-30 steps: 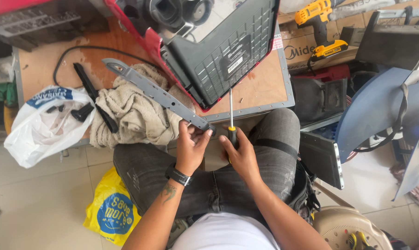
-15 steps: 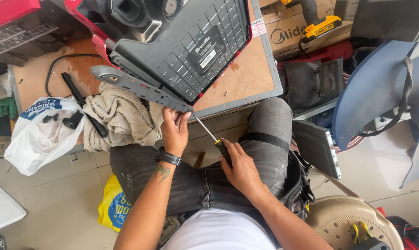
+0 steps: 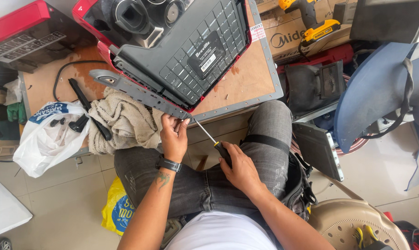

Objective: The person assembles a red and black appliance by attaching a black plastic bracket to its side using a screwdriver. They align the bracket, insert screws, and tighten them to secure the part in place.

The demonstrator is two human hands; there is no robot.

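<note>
Cluttered workbench (image 3: 246,88): left hand (image 3: 175,136) pinches grey strip (image 3: 140,95); right hand (image 3: 239,169) clamps screwdriver (image 3: 214,141) beside beige rag (image 3: 121,122).

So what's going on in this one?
A seated person is working on a red and dark grey appliance tipped up on a small wooden table. The left hand pinches the near end of a long grey strip along the appliance's edge. The right hand holds a screwdriver, its tip at that same corner. A beige rag lies alongside.
</note>
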